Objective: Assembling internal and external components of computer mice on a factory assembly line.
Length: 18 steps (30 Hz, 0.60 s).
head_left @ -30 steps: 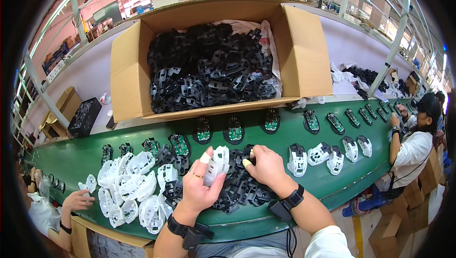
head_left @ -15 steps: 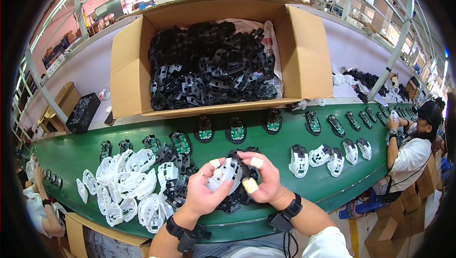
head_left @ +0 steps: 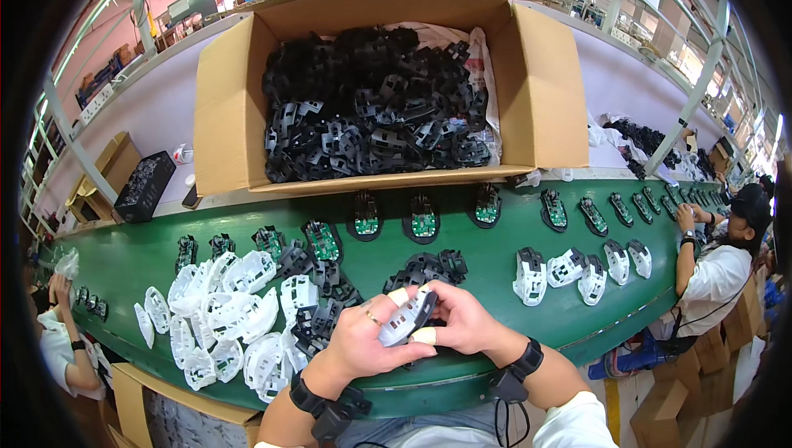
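Low at the frame's centre, the left hand and right hand close their fingers on a dark-edged white shell. It looks light, stiff, smooth; thin parts might snap, so grip its long sides. Dark frames lie beyond; a cardboard box fills upper centre.

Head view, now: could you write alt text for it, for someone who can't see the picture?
A left hand and right hand hold a white-and-black shell over a green table. White shells are heaped at left, with black parts just beyond the hands. Farther back are circuit boards and a cardboard box of black pieces.
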Motion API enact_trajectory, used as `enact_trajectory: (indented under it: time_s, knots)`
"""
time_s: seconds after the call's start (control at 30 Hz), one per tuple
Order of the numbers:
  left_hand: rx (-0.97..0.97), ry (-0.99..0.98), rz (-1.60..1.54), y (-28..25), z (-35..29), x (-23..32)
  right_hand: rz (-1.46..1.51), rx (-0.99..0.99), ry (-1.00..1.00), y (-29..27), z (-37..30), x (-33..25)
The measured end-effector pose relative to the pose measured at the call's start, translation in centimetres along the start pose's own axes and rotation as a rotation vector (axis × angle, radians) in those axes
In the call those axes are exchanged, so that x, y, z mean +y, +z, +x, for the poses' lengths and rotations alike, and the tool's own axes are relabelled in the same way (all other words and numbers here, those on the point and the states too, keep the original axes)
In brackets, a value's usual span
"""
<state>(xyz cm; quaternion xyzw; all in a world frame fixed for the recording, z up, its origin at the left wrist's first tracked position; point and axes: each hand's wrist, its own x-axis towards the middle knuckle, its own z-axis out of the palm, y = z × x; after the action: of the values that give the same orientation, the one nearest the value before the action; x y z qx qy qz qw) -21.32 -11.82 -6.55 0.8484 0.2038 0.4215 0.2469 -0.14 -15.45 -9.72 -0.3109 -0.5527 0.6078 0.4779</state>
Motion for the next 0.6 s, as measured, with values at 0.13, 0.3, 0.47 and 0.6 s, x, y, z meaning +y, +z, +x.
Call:
enact_trajectory:
  time_s: [0.13,0.3,0.47,0.6]
  knots:
    - [0.093,0.008,-0.007,0.5,0.1,-0.1,-0.050,0.041,-0.059,0.6,-0.1,-0.2]
    - [0.157,0.112,0.216,0.1,0.6,-0.1,-0.824,0.220,-0.484,1.6,0.3,-1.4]
    - [0.274,0.181,-0.040,-0.5,-0.2,0.3,-0.690,0.104,-0.602,1.3,-0.3,-2.9]
    - [0.274,0.127,-0.003,-0.5,-0.9,-0.2,-0.567,0.002,-0.569,2.1,-0.2,-1.2]
